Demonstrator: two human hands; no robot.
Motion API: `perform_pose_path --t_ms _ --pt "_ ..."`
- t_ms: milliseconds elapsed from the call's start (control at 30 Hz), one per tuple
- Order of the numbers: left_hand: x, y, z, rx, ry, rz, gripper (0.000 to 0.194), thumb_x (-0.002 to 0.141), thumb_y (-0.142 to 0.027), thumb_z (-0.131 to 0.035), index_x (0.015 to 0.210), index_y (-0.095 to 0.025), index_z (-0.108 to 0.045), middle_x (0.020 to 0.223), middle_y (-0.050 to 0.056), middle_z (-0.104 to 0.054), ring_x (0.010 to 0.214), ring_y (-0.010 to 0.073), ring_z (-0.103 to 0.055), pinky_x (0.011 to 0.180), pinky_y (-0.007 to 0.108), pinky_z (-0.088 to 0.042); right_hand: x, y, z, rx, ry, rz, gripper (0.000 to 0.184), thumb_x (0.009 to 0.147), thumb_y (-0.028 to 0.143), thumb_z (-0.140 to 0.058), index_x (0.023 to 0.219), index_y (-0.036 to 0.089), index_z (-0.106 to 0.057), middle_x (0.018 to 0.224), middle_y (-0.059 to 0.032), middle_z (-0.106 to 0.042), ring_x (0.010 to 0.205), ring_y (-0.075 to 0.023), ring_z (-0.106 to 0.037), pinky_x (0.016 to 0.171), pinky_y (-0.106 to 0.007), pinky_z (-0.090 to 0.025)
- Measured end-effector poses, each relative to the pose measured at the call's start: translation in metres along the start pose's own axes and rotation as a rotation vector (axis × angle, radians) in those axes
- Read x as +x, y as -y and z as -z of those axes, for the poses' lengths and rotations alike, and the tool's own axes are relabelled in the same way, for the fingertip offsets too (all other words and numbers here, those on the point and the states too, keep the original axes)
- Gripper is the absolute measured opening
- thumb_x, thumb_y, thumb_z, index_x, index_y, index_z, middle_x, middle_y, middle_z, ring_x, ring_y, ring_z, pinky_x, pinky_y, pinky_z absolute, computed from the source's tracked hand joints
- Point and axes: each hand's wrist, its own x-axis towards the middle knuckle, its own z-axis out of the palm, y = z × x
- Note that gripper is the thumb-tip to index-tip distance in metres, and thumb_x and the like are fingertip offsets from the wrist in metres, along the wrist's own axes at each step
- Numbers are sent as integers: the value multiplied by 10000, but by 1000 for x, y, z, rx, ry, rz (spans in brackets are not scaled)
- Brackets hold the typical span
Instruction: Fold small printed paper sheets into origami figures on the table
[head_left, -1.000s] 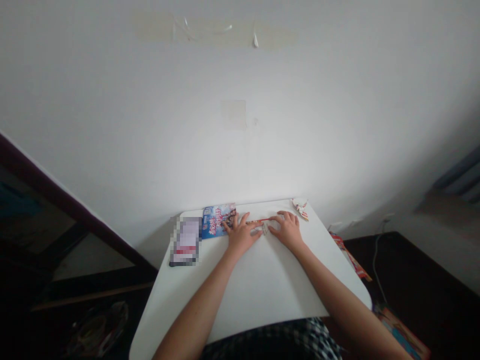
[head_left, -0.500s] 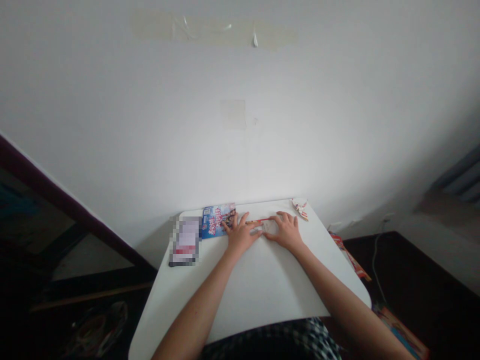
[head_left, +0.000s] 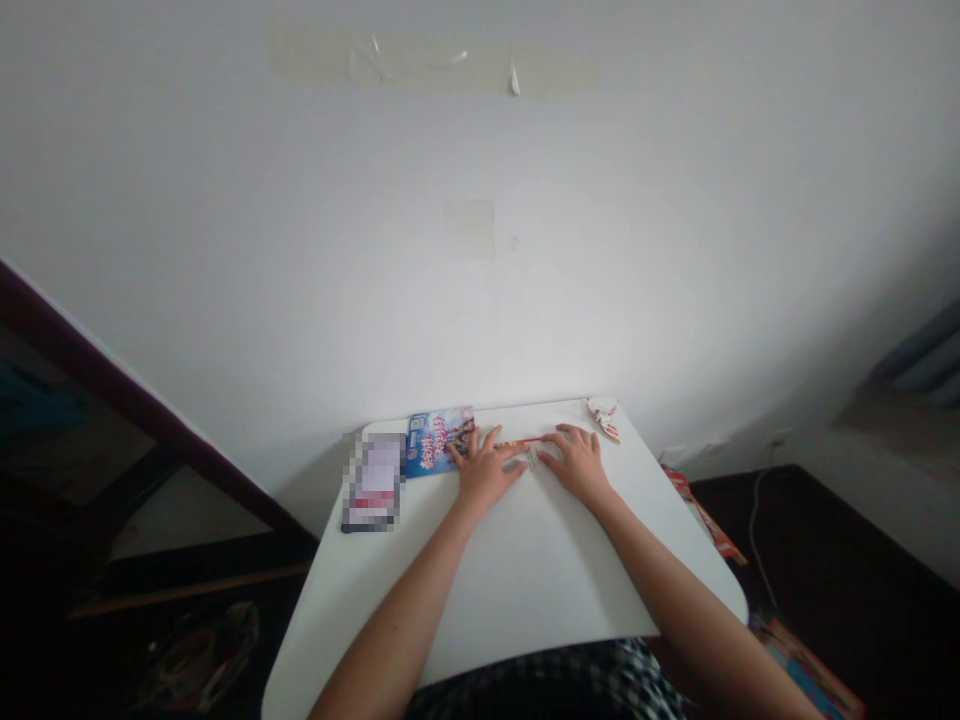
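Between my hands on the white table (head_left: 525,560) lies a small paper strip (head_left: 533,458) with a red and orange far edge; my fingers cover much of it. My left hand (head_left: 484,475) rests palm down, fingers spread. Its index finger reaches along the strip, while its outer fingers overlap the right side of a blue printed leaflet (head_left: 431,440). My right hand (head_left: 581,465) has its fingers stretched out, with the fingertips at the strip's right end and the thumb beside its near side. The two hands do not touch.
A blurred, phone-like object (head_left: 375,480) lies left of the leaflet. At the table's far right corner sits a folded piece of white and red paper (head_left: 603,418). The wall (head_left: 480,320) rises right behind the table. A cable (head_left: 757,510) runs down on the right.
My right thumb has drawn slightly away from the left thumb, and less of the strip's white part shows. My left hand stays nearly in place. The whole view has shifted slightly.
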Motion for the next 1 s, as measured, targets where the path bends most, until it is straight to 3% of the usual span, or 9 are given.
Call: perform_pose_path --t_ms 167,633,1000 --pt "0 1 -1 13 -8 -3 385 892 -613 -623 1277 -614 -641 1646 -85 -409 1541 412 -246 1159 834 -27 0 3 0 -13 -19 -12 339 982 482 -564 1262 322 -671 1447 -89 -558 1335 -300 -471 1158 -558 -290" --pt "0 2 -1 0 -25 -11 381 882 -625 -632 1261 -601 -662 1637 -70 -425 1524 429 -267 1154 839 -32 -2 8 3 -51 41 0 613 818 597 -714 1339 291 -614 1482 -134 -520 1373 -357 -426 1174 -627 -237" --pt "0 2 -1 0 -11 -10 393 891 -629 -622 1281 -596 -650 1638 -64 -426 1528 416 -260 1162 831 -18 -4 7 2 -50 46 14 674 804 637 -715 1369 290 -596 1505 -141 -506 1404 -362 -406 1184 -641 -223"
